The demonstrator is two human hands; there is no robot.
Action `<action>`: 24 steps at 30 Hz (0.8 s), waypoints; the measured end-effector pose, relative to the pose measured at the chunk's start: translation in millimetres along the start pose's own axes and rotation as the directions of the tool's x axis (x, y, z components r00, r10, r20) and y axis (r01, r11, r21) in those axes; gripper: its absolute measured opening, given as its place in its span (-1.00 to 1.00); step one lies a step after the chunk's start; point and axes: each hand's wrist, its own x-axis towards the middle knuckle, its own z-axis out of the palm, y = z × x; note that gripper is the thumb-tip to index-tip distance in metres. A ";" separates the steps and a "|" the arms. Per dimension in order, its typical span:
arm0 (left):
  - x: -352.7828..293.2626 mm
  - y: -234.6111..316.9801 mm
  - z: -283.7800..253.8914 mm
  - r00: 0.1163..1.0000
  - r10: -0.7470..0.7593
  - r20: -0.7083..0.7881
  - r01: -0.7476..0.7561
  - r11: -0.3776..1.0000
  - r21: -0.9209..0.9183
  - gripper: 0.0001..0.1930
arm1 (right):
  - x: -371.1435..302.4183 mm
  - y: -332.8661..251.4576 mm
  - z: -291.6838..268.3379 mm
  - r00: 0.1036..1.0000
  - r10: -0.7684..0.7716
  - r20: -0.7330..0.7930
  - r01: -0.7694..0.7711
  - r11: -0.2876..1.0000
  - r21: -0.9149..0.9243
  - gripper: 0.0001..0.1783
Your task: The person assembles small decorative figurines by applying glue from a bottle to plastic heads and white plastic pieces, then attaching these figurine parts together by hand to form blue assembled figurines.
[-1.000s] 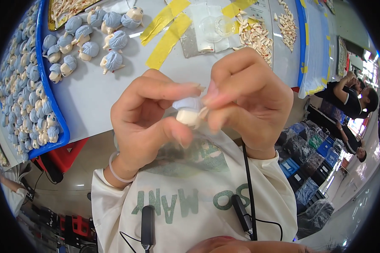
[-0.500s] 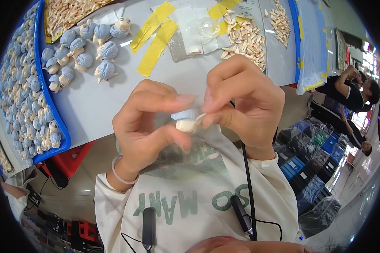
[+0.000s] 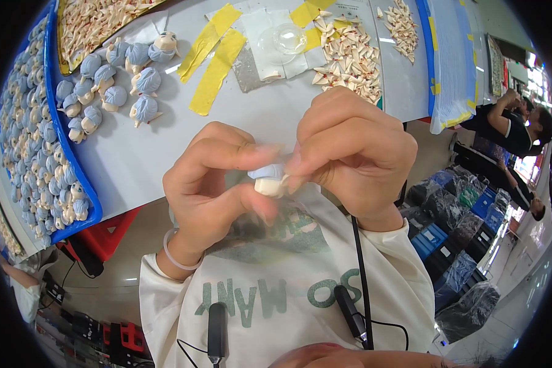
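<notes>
My left hand (image 3: 196, 178) pinches a small doll head (image 3: 266, 186) with pale blue hair and a cream face between thumb and forefinger, just past the table's near edge. My right hand (image 3: 359, 153) is closed at the head's right side, its thumb and forefinger on a small cream pointed piece (image 3: 284, 180). That piece touches the side of the head; fingertips partly cover it, and whether it is fixed there I cannot tell. Finished-looking heads of the same kind (image 3: 146, 109) stand in a loose group on the table, at the left.
A blue tray (image 3: 96, 211) full of doll heads lies at far left. Loose pointed pieces (image 3: 352, 61) are heaped at the back right, near a clear round dish (image 3: 290, 40). Yellow tape strips (image 3: 218, 73) cross the table. A black cable (image 3: 360, 270) hangs before me; people stand at right.
My right fingers have moved slightly left, bringing the pointed piece closer against the head. The left hand keeps its hold. The whole view has shifted a little.
</notes>
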 end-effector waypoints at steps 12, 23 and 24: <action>-3.1 -4.2 4.1 0.997 0.045 -0.060 -0.041 0.998 0.053 -0.57 | -6.3 1.2 1.3 0.993 0.118 0.030 -0.121 0.982 0.146 -0.81; 1.6 0.8 4.7 0.984 0.176 -0.002 -0.167 0.938 0.305 -0.56 | -15.2 6.0 3.0 0.969 0.229 0.094 -0.246 0.845 0.475 -0.63; 4.5 2.0 3.6 0.963 0.244 0.115 -0.270 0.867 0.420 -0.56 | -16.7 3.4 3.6 0.913 0.377 0.156 -0.386 0.677 0.627 -0.54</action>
